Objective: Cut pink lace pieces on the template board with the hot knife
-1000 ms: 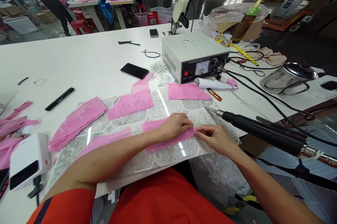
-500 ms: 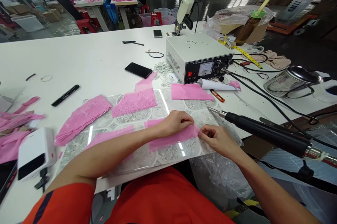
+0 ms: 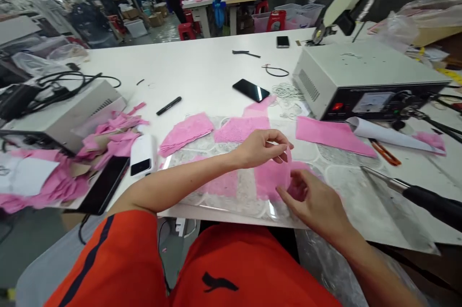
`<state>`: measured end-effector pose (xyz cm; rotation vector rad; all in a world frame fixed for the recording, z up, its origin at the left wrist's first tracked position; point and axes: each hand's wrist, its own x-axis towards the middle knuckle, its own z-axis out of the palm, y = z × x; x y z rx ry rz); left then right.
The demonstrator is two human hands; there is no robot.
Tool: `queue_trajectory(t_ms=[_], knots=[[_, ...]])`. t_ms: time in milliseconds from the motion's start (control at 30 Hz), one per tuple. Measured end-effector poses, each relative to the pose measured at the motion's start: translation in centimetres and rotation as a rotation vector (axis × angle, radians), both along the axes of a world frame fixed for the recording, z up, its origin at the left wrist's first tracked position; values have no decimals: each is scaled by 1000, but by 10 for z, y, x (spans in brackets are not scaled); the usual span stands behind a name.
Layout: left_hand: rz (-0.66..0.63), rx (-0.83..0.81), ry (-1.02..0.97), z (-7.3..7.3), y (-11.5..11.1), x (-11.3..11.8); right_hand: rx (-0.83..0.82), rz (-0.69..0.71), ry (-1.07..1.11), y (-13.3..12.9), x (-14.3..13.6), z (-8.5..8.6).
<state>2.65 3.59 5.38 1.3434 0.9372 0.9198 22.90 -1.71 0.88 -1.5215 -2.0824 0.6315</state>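
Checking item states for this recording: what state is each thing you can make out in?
Pink piece, edge lifted
Left hand, pinching it
Right hand, partly open
Fabric stack, lying flat
Central phone, face up
Metered control box, switch glowing red
White paper, rolled

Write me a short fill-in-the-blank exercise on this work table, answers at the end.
1. The left hand is at the raised edge of a cloth piece coloured ____.
2. In the picture, the black marker lies to the ____ of the large black phone by the tangled cord.
3. The switch on the grey box shows ____.
4. The pointed tool has a handle coloured ____.

Missing words: pink; left; red; black.
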Motion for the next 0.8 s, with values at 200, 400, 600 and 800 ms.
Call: queue_trajectory(t_ms=[200, 400, 600, 800], knots=[[71, 28, 49, 8, -30, -92, 265, 244, -70, 9, -48, -13], [-57, 14, 342, 7, -77, -186, 629, 596, -68, 2, -91, -14], [-175, 187, 538, -7, -103, -216, 687, 778, -74, -4, -101, -17], [-178, 305, 699, -14, -111, -220, 654, 814, -44, -15, -97, -16]])
